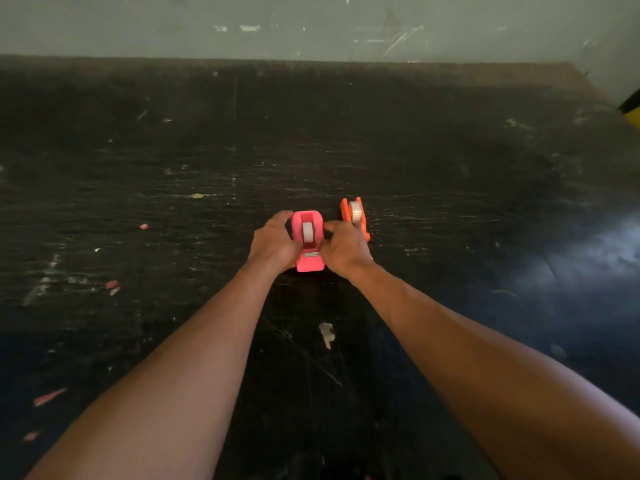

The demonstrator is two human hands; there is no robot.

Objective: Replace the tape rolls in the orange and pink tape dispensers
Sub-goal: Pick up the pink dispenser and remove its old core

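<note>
The pink tape dispenser (309,263) stands on the black table (450,174) in the middle of the view, its cutter end toward me. A white tape roll (307,231) sits in its well. My left hand (273,242) grips the dispenser's left side. On the right side, my right hand (343,249) holds it with fingertips at the rim beside the roll. Just behind my right hand stands the orange tape dispenser (346,211), with a pale tape roll (355,211) in it; its lower part is hidden by my hand.
The table is scratched and dotted with small scraps: pink bits (112,286) at the left and a white paper scrap (326,333) between my forearms. A grey wall (311,26) runs along the far edge. A yellow and black object (632,110) shows at the right edge.
</note>
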